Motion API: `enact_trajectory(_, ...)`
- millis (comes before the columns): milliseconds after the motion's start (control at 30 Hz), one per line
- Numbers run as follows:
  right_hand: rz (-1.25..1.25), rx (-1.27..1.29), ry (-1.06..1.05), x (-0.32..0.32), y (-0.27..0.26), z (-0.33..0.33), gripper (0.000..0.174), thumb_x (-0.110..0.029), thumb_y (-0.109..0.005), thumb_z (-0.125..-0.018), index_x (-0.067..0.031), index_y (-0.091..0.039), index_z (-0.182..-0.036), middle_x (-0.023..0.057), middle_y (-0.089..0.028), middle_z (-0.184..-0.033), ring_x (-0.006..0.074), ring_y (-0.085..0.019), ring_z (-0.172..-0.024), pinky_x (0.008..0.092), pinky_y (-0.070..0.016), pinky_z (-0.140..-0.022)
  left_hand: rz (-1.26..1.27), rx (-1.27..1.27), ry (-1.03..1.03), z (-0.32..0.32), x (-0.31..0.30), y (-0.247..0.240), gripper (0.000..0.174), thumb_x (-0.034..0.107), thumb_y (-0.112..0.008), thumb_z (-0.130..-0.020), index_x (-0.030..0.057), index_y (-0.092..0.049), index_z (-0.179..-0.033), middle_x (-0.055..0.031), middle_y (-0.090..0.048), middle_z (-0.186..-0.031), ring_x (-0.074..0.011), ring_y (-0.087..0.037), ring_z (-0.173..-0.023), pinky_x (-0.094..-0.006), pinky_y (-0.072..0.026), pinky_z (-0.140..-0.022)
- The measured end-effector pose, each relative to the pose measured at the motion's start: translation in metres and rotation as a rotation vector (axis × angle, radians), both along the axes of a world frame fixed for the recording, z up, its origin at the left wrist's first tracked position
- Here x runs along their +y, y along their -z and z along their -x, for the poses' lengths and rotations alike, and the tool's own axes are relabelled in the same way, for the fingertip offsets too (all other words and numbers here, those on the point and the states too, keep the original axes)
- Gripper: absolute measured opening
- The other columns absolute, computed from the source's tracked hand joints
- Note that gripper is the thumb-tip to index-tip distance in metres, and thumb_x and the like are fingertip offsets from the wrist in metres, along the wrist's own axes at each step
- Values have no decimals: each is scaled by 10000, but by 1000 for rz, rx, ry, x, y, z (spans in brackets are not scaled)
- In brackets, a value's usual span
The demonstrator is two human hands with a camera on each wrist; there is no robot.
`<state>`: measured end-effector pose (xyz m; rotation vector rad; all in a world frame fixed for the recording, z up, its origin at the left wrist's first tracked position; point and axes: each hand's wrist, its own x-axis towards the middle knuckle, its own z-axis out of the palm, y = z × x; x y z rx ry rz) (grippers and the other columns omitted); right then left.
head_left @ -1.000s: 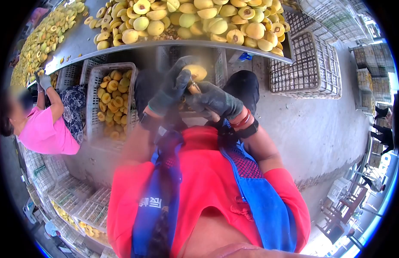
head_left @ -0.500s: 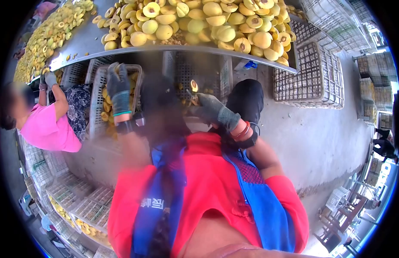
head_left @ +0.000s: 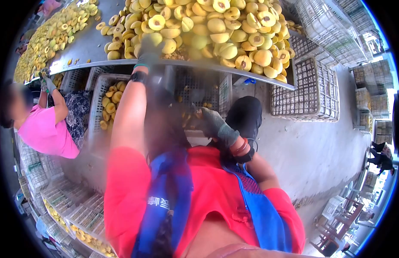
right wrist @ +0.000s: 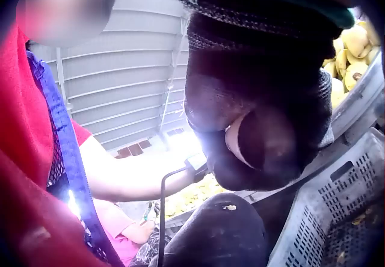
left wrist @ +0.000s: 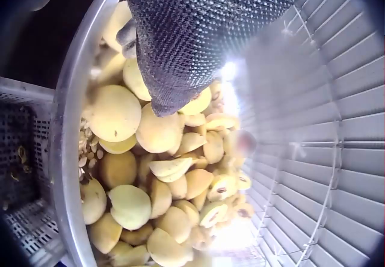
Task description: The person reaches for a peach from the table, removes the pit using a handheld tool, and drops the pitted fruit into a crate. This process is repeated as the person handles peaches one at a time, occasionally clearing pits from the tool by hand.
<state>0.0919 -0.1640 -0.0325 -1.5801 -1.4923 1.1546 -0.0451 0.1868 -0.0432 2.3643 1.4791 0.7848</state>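
Note:
My gloved left hand (head_left: 148, 56) reaches over the metal table edge to the heap of halved yellow peaches (head_left: 216, 26). In the left wrist view the dark knit glove (left wrist: 192, 32) covers part of the peach halves (left wrist: 174, 225), its fingertips right at the fruit and its fingers extended. Low over my lap, my gloved right hand (head_left: 217, 127) curls round a wooden-handled tool. The right wrist view shows the pale end of its handle (right wrist: 236, 138) inside the dark glove; the working end is hidden there.
A plastic crate (head_left: 227, 86) stands under the table edge (head_left: 255, 76), before my knees. Another crate (head_left: 95, 92) to the left holds peach halves. Stacked crates (head_left: 328, 81) stand at the right. A person in pink (head_left: 47, 129) sits at the left.
Both hands were together at a peach half and the tool. My left hand then moved left over the crate, and now forward to the heap. My right hand stayed low with the tool.

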Motion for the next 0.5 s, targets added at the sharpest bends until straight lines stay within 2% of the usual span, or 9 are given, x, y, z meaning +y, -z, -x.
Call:
enact_trajectory(33,-75,-36,3,0,0,0,251,-205,-671,-838,-18,-515,-897,203,-610,-717,361,-635,-648,427,-470,-518,-23,42,-16,-5,7,4,866,532,-672,-766,-12,-370,-1369,-258,-465,-1343,-404,-470,-1222,-438,-406,-1002)
enact_trajectory(67,3,-34,18,0,0,-2,246,-200,-673,-837,-19,-516,-892,206,-610,-723,362,-637,-661,423,-471,-519,-3,55,-74,-10,11,10,942,547,-705,-727,4,-322,-1396,-246,-451,-1356,-415,-459,-1226,-449,-425,-985)
enact_trajectory(167,171,24,90,3,-19,0,230,-185,-675,-832,-24,-519,-879,201,-612,-733,348,-639,-666,409,-471,-516,171,154,-176,-26,6,-22,934,546,-718,-713,7,-343,-1378,-238,-479,-1324,-393,-488,-1206,-450,-448,-955)
enact_trajectory(233,206,133,149,3,-15,3,218,-174,-673,-829,-24,-522,-873,178,-614,-726,310,-638,-633,395,-471,-510,274,81,-187,-26,-6,-41,912,537,-720,-714,14,-357,-1366,-233,-497,-1305,-383,-516,-1178,-449,-457,-940)
enact_trajectory(333,290,308,193,4,-32,6,199,-153,-668,-822,-20,-529,-872,137,-612,-708,242,-631,-605,375,-475,-519,192,29,-143,-18,-5,-30,876,529,-724,-712,22,-381,-1340,-226,-527,-1263,-379,-563,-1112,-452,-470,-913)
enact_trajectory(367,237,244,170,3,-27,5,192,-147,-666,-822,-21,-531,-876,126,-611,-706,224,-625,-602,368,-477,-518,129,23,-116,-14,-3,-20,865,527,-725,-711,25,-390,-1330,-224,-538,-1247,-381,-580,-1086,-453,-474,-904)
enact_trajectory(467,130,110,139,1,-14,0,186,-134,-662,-821,-21,-531,-889,113,-609,-703,190,-620,-596,352,-482,-508,126,-101,-29,-16,-28,-39,537,294,-687,-795,66,-475,-1232,-149,-533,-1188,-326,-574,-1039,-419,-470,-862)
enact_trajectory(500,131,107,150,1,-15,-1,191,-136,-662,-821,-20,-528,-892,121,-608,-703,192,-626,-598,350,-482,-502,250,-319,46,-16,-37,-40,520,283,-660,-826,63,-460,-1253,-143,-541,-1193,-306,-589,-1026,-393,-488,-825)
